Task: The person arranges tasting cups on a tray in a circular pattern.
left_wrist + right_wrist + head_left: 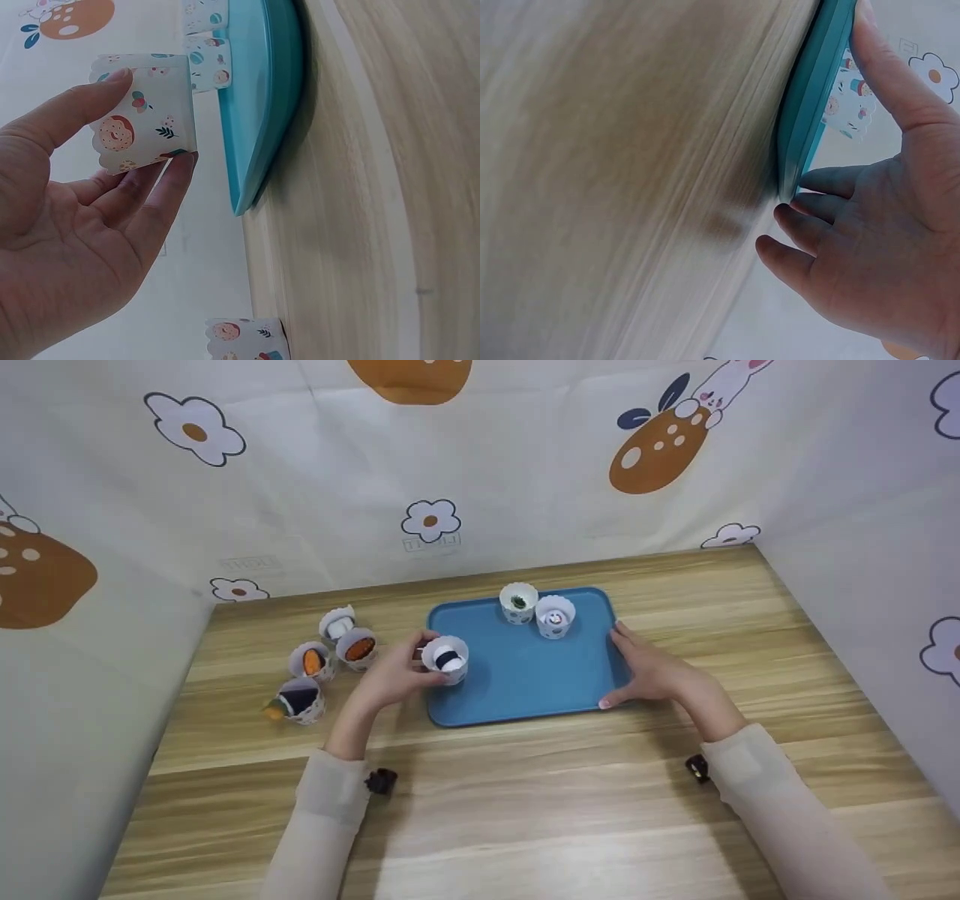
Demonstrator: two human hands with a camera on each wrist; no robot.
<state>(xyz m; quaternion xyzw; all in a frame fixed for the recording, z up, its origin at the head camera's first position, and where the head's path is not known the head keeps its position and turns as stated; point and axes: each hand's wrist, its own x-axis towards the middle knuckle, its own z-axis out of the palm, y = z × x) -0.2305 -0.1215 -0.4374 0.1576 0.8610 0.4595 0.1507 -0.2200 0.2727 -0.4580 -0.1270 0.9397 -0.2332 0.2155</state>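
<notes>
Now the left hand (396,673) pinches, between thumb and fingers, a white, printed paper cup with a scalloped rim (457,673), a black-banded white piece (448,658) inside, at the left end of a blue rectangular tray (525,679). The right hand (651,669), thumb and fingers spread wide, touches that tray's opposite end. Left of the pinching grip cluster four similar filled cups (360,651); beyond it, rightward, stand two more cups (555,619) on the tray.
</notes>
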